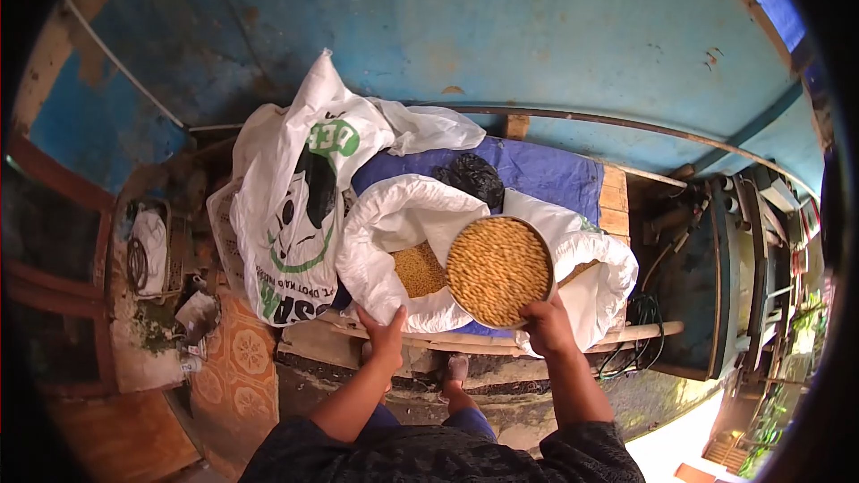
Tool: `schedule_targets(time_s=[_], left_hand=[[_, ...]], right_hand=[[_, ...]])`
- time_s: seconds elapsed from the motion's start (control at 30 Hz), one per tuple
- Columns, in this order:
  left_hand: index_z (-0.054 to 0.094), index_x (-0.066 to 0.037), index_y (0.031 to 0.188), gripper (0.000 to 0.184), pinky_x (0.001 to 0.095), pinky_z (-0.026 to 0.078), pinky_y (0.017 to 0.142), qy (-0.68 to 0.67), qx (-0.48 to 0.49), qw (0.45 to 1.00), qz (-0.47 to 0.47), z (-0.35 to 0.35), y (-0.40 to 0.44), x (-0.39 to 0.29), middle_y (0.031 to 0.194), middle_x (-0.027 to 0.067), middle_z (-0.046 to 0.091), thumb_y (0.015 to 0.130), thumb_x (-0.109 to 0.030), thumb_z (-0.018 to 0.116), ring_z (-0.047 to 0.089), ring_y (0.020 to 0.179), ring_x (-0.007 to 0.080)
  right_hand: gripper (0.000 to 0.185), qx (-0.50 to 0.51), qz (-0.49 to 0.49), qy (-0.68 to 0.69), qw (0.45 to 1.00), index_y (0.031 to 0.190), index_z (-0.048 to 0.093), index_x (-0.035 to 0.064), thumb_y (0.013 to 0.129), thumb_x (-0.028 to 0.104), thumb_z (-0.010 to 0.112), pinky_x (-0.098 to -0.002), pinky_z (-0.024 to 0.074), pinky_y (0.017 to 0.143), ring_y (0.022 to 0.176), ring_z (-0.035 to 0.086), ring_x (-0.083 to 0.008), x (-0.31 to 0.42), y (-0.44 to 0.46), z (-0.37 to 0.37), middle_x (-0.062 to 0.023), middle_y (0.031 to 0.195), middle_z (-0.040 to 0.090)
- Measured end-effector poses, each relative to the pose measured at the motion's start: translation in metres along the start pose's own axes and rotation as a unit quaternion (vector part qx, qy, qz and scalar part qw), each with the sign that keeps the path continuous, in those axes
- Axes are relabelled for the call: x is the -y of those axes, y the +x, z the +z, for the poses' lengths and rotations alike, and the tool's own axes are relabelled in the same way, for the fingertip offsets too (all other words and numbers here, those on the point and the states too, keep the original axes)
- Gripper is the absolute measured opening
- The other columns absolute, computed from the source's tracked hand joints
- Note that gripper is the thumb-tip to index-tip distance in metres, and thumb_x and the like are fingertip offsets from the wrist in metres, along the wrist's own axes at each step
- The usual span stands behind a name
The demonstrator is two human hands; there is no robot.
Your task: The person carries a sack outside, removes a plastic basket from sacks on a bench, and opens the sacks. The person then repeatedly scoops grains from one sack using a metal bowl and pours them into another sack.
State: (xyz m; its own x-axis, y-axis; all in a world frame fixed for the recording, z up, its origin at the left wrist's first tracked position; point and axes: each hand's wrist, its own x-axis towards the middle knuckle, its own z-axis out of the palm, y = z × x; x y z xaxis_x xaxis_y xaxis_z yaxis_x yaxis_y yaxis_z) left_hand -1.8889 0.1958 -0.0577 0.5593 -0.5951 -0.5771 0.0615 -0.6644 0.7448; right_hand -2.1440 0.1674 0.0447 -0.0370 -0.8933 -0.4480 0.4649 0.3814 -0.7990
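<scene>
My right hand (548, 329) grips the near right rim of a round bowl (508, 326), its thumb over the edge. Tan bean-like grains (497, 270), slightly blurred, fill the bowl nearly to its rim. It is held above the gap between two open white sacks. The middle sack (371, 224) has a rolled-down mouth and yellow-brown grains (419, 270) inside. My left hand (385, 338) is closed on the near edge of that sack. Partly behind the bowl, the right sack (586, 304) also stands open, with a little of its grain showing.
A tall printed white sack (300, 215) leans at the left. Behind the sacks are a black plastic bag (472, 181) and a blue tarp (550, 177) on a wooden platform (614, 201). A blue wall (447, 36) closes the back. A dark cabinet (702, 295) stands right.
</scene>
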Motion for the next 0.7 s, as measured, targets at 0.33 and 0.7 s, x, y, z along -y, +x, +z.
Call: schedule_targets(time_s=[0.33, 0.7], left_hand=[[0.035, -0.013, 0.138, 0.070, 0.0297, 0.045, 0.060, -0.090, 0.127, 0.987, 0.034, -0.005, 0.040, 0.036, 0.123, 0.0060, 0.053, 0.077, -0.010, 0.068, 0.055, 0.096, 0.0188], [0.031, -0.003, 0.138, 0.074, 0.0338, 0.041, 0.096, -0.101, 0.136, 0.985, 0.023, -0.009, 0.031, 0.021, 0.129, 0.0138, 0.051, 0.076, -0.010, 0.072, 0.052, 0.114, 0.0270]], right_hand=[[0.088, -0.041, -0.154, -0.649, 0.744, 0.149, 0.020, 0.0251, 0.073, -0.004, 0.053, -0.0521, 0.0509, 0.079, 0.090, 0.059, -0.0522, -0.072, 0.097, 0.076, -0.0334, 0.133, 0.032], [0.071, -0.002, -0.490, -0.651, 0.580, 0.131, 0.050, 0.0339, 0.072, -0.003, 0.061, -0.0424, 0.0545, 0.066, 0.092, 0.060, -0.0381, -0.101, 0.111, 0.043, -0.0220, 0.129, 0.041]])
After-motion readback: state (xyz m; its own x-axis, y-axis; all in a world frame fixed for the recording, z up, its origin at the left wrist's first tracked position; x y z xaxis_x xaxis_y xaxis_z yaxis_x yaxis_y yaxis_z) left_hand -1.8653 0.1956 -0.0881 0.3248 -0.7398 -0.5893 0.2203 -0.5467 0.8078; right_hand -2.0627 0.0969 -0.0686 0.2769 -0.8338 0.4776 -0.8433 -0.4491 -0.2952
